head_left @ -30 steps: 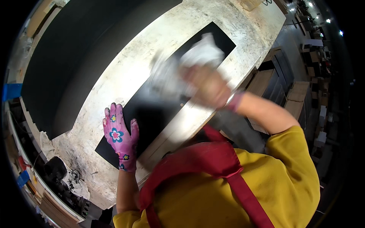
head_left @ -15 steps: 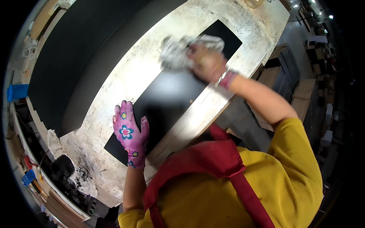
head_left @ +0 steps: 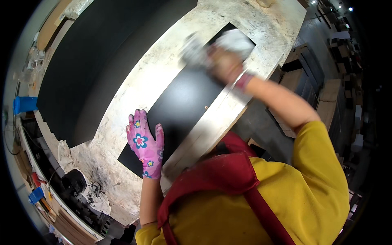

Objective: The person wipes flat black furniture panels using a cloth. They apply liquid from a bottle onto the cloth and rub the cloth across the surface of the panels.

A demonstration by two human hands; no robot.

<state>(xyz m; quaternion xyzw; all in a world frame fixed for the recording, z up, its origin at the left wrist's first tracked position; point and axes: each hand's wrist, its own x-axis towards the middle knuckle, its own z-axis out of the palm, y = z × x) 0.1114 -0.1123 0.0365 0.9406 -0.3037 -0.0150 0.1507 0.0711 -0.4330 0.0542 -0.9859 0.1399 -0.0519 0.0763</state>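
A long black panel lies flat on a stained pale workbench. My left hand, in a pink glove with a flower print, rests flat with spread fingers on the panel's near end. My right hand, bare and blurred by motion, is closed on a crumpled white cloth and presses it against the panel's far end. A pink cuff shows at that wrist.
A large dark board covers the bench's left part. Blue objects, a black round tool and clutter line the left edge. Stacked boards and boxes stand on the floor to the right.
My right hand has swept the cloth along the panel toward its far end. My left hand has stayed planted on the near end.
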